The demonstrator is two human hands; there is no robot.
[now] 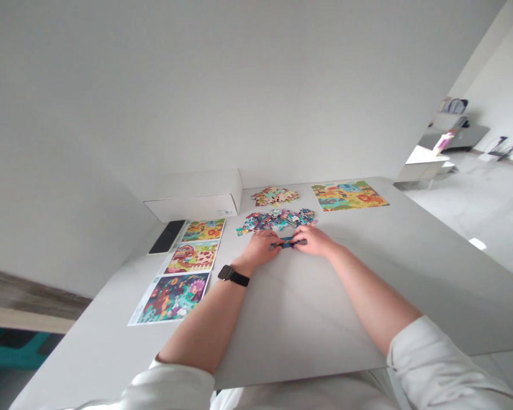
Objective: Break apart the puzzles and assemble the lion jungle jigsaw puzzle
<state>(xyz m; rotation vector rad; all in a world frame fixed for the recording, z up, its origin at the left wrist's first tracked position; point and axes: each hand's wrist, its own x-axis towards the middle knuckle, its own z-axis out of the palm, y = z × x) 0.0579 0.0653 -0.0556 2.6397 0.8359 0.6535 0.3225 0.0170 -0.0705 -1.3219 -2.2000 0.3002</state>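
My left hand [261,249] and my right hand [313,240] rest on the white table [308,319], fingers pinched together on a small blue puzzle piece [287,243] held between them. A black watch [233,275] is on my left wrist. Just beyond the hands lies a pile of blue and pink loose puzzle pieces [277,220]. Farther back is a second, lighter pile of pieces [275,196].
A finished colourful puzzle [349,196] lies at the back right. A sheet with three reference pictures [182,270] lies at the left, beside a black phone [167,236]. A white box [196,196] stands against the wall. The floor drops away to the right.
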